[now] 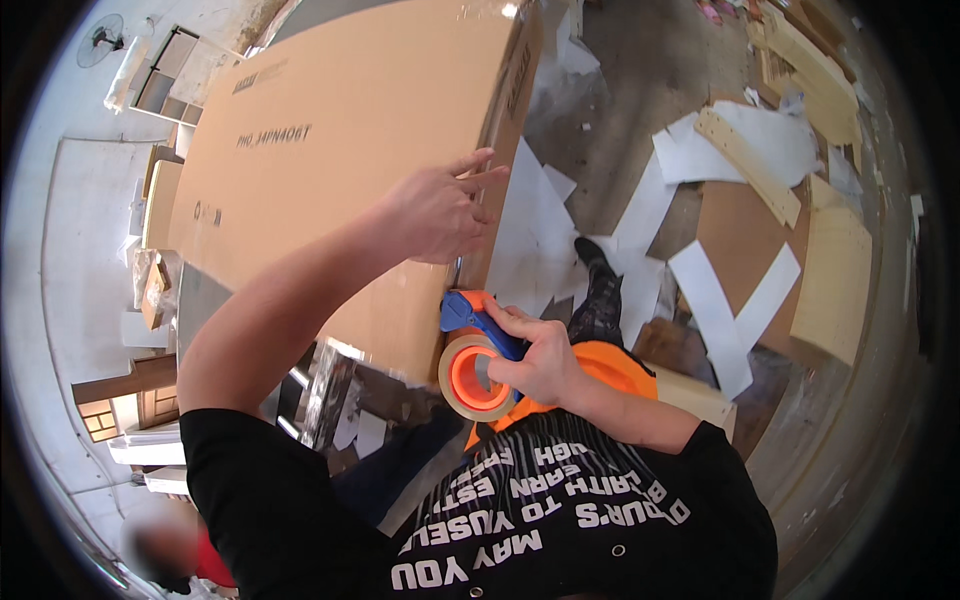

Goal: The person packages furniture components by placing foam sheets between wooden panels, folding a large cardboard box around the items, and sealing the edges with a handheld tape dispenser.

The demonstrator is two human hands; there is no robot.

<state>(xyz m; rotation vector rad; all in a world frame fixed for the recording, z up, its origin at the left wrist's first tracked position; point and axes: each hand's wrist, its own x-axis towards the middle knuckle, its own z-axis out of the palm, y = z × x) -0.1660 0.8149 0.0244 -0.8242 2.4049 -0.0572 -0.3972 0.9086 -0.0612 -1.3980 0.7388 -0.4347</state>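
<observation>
A large flat cardboard box [350, 120] takes up the upper left, its narrow side turned to the right. My left hand [440, 212] lies across its long edge, fingers stretched apart over the seam, holding nothing. Just below, my right hand [540, 362] is wrapped round a blue and orange tape dispenser [462, 314]. A roll of tape [447, 388] on an orange hub sits in the dispenser. The dispenser's head is against the box's narrow side near its lower corner. Clear shiny tape seems to run along the seam; part of it is hidden by my left hand.
White sheets [540, 225] and cardboard pieces [740, 225] litter the floor on the right. Pale boards [830, 280] lie farther right. My foot [592, 255] stands among the scraps. Another person [170, 548] is at the lower left. A wall fan [100, 42] hangs at the upper left.
</observation>
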